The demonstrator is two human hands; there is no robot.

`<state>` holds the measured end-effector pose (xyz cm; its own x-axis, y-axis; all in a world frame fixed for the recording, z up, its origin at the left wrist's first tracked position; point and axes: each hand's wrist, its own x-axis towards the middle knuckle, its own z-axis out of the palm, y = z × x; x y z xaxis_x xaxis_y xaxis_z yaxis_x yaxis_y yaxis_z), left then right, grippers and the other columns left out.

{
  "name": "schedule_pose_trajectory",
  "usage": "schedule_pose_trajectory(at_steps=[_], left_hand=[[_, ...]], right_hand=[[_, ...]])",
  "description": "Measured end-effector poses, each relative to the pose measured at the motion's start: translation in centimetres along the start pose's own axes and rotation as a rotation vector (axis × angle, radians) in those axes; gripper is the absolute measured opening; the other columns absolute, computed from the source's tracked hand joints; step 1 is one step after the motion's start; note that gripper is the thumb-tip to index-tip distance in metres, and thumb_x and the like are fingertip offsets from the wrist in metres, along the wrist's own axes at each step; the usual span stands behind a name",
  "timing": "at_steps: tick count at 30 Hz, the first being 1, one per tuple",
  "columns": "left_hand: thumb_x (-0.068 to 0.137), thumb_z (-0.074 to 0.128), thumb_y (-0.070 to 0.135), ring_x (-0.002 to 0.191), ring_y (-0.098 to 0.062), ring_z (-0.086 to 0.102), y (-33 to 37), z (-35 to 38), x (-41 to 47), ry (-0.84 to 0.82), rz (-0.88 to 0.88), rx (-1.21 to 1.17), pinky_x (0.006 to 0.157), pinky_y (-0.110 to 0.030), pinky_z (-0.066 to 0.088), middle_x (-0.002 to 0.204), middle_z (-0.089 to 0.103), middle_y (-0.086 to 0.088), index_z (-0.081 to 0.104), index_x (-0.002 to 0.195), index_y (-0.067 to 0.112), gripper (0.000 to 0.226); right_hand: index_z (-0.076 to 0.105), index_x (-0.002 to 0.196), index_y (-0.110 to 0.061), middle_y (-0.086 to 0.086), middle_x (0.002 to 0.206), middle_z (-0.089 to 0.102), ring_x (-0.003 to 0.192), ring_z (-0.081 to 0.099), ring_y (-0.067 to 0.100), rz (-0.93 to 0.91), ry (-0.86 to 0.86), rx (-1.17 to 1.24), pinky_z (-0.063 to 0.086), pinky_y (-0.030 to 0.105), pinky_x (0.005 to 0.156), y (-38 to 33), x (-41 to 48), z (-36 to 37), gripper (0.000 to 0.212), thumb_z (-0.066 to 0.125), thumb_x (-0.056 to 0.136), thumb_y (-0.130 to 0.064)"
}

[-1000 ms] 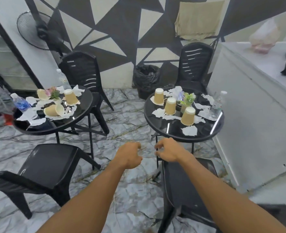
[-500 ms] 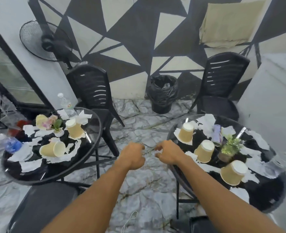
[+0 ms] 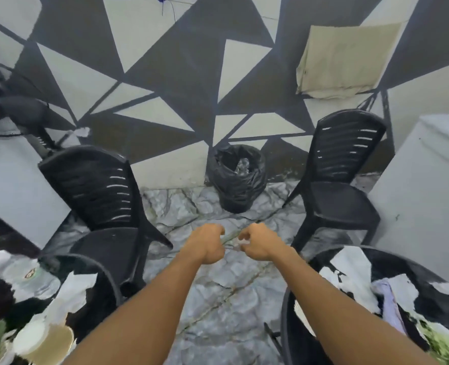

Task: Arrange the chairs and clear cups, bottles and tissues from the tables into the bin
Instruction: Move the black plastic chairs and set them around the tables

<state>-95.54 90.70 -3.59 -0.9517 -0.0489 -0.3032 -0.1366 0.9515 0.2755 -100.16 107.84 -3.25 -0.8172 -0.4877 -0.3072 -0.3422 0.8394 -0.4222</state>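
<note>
With the fingers of the left hand (image 3: pixel 207 243) and right hand (image 3: pixel 261 245) curled into fists and nothing gripped, one bin (image 3: pixel 235 177) is seen straight beyond them, flanked by a left chair (image 3: pixel 97 185) and a right chair (image 3: pixel 344 164), while a left table (image 3: pixel 104 275) bearing one bottle (image 3: pixel 23 277) and one cup (image 3: pixel 46 341), and a right table (image 3: pixel 286 312) strewn with tissues (image 3: pixel 350 270), are set nearer than the fingers.
</note>
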Motion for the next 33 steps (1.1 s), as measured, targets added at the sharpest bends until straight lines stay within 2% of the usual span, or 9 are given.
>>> schedule_pose_trajectory(at_steps=[7, 10, 12, 14, 17, 22, 26, 30, 33], left_hand=[[0.085, 0.06, 0.023, 0.125, -0.03, 0.051, -1.4, -5.9, 16.0, -0.072, 0.083, 0.041, 0.097, -0.042, 0.049, 0.14, 0.052, -0.011, 0.052, 0.138, 0.017, 0.054], [0.08, 0.058, 0.019, 0.112, -0.031, 0.058, -2.2, -7.5, 23.5, -0.086, 0.114, 0.063, 0.089, -0.042, 0.054, 0.125, 0.058, -0.013, 0.059, 0.112, 0.013, 0.032], [0.077, 0.057, 0.017, 0.1, -0.031, 0.06, -2.3, -8.9, 29.0, -0.116, 0.136, 0.099, 0.084, -0.044, 0.055, 0.112, 0.062, -0.013, 0.054, 0.097, 0.016, 0.02], [0.075, 0.056, 0.017, 0.096, -0.03, 0.061, -1.8, -10.5, 34.0, -0.13, 0.164, 0.12, 0.082, -0.044, 0.056, 0.108, 0.063, -0.011, 0.059, 0.099, 0.012, 0.024], [0.074, 0.06, 0.023, 0.095, -0.03, 0.063, -0.4, -13.0, 41.5, -0.121, 0.187, 0.096, 0.083, -0.045, 0.057, 0.108, 0.064, -0.008, 0.064, 0.105, 0.013, 0.033], [0.075, 0.06, 0.031, 0.097, -0.028, 0.062, 3.1, -16.8, 52.9, -0.095, 0.304, 0.091, 0.082, -0.044, 0.056, 0.108, 0.065, -0.005, 0.064, 0.102, 0.021, 0.029], [0.075, 0.055, 0.027, 0.094, -0.029, 0.063, 7.4, -18.5, 62.3, -0.099, 0.422, 0.088, 0.08, -0.045, 0.057, 0.107, 0.066, -0.005, 0.063, 0.105, 0.02, 0.032], [0.079, 0.06, 0.027, 0.106, -0.029, 0.062, 12.8, -19.7, 71.5, -0.092, 0.592, 0.107, 0.088, -0.042, 0.054, 0.117, 0.064, -0.006, 0.063, 0.113, 0.017, 0.036], [0.082, 0.057, 0.029, 0.097, -0.029, 0.062, 17.8, -19.8, 76.9, -0.121, 0.703, 0.128, 0.08, -0.039, 0.054, 0.108, 0.066, -0.006, 0.06, 0.098, 0.016, 0.02]], right_hand=[[0.072, 0.109, -0.016, 0.008, 0.109, 0.067, 0.094, 0.063, 0.026, 0.154, 0.011, 0.058, 0.05, 0.032, 0.071, 3.4, 13.6, -7.1, 0.028, 0.061, 0.084, -0.018], [0.069, 0.081, -0.017, 0.004, 0.084, 0.062, 0.072, 0.057, 0.021, 0.212, 0.013, 0.075, 0.047, 0.029, 0.061, 5.5, 19.9, -9.8, 0.011, 0.059, 0.086, -0.015], [0.056, 0.066, -0.022, 0.001, 0.07, 0.053, 0.061, 0.05, 0.019, 0.259, 0.02, 0.108, 0.041, 0.027, 0.054, 7.3, 24.5, -11.6, 0.02, 0.058, 0.084, -0.013], [0.065, 0.078, -0.019, 0.003, 0.079, 0.062, 0.072, 0.06, 0.023, 0.291, 0.024, 0.119, 0.048, 0.031, 0.061, 9.3, 28.5, -13.7, 0.008, 0.059, 0.082, -0.015], [0.071, 0.098, -0.013, 0.006, 0.094, 0.069, 0.086, 0.065, 0.026, 0.324, 0.041, 0.138, 0.056, 0.036, 0.072, 11.6, 33.5, -17.3, 0.019, 0.059, 0.084, -0.019], [0.069, 0.111, -0.015, 0.009, 0.115, 0.067, 0.099, 0.063, 0.03, 0.404, 0.098, 0.156, 0.057, 0.041, 0.081, 15.7, 40.8, -23.1, 0.03, 0.056, 0.084, -0.017], [0.068, 0.115, -0.016, 0.008, 0.116, 0.068, 0.102, 0.064, 0.03, 0.524, 0.243, 0.188, 0.056, 0.041, 0.086, 20.5, 45.6, -27.6, 0.037, 0.058, 0.081, -0.027], [0.064, 0.124, -0.02, 0.005, 0.113, 0.069, 0.101, 0.064, 0.028, 0.662, 0.371, 0.232, 0.055, 0.039, 0.088, 25.6, 49.4, -31.8, 0.045, 0.059, 0.08, -0.031], [0.06, 0.13, -0.022, 0.003, 0.116, 0.069, 0.106, 0.063, 0.026, 0.761, 0.431, 0.271, 0.054, 0.039, 0.089, 28.8, 50.9, -34.2, 0.048, 0.061, 0.081, -0.027]])
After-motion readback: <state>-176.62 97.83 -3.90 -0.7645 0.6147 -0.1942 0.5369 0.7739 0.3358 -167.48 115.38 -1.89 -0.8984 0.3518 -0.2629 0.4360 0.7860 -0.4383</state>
